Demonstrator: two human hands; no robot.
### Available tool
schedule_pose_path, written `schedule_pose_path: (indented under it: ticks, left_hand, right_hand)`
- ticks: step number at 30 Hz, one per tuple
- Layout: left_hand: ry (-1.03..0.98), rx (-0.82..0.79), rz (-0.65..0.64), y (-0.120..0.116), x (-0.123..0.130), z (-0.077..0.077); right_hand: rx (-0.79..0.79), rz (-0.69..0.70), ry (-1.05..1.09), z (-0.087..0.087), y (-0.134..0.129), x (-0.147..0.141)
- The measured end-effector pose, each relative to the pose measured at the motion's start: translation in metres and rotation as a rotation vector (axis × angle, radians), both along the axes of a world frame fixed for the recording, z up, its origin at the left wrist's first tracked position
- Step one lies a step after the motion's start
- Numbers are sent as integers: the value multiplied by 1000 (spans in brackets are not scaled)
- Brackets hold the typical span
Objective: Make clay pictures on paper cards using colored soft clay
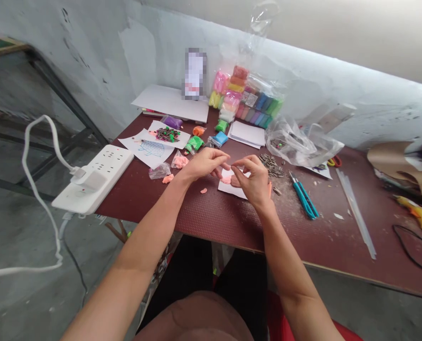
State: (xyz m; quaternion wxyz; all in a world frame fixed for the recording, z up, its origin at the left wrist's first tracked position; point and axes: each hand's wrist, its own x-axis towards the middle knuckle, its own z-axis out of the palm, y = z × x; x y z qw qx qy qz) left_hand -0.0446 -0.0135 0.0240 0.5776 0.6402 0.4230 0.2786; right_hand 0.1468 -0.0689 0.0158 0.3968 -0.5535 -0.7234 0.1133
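Close together over the table's front middle, my left hand (208,164) and my right hand (252,179) face each other. The right thumb and forefinger are pinched; whatever is between them is too small to name. My left fingers are bunched toward the right fingertips, their contents hidden. Beneath them is a small white paper (232,190) with soft pink clay (226,180) on it, partly covered by the right hand. A small pink clay bit (204,191) lies to the left. Just right of my right hand is a pile of striped seeds (272,166).
A teal utility knife (305,196), a clear strip (356,215) and a yellow glue gun (419,213) lie to the right. Left are a hedgehog-like drawing (150,148) and a power strip (93,182). Bagged coloured clay (246,97) and a blurred phone-like object (194,73) stand behind.
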Motion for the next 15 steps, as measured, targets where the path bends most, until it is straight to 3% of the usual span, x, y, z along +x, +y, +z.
schedule_pose_path:
  ticks: [2, 4, 9, 15]
  left_hand:
    - [216, 210, 125, 3, 0, -5]
    - [385, 358, 126, 5, -1, -8]
    - [460, 409, -139, 4, -3, -10]
    - [620, 503, -219, 2, -2, -12]
  right_hand:
    - [-71, 3, -32, -6, 2, 1]
    - [-128, 20, -80, -12, 3, 1]
    - [-188, 68, -236, -18, 4, -5]
    - [-213, 93, -286, -21, 6, -6]
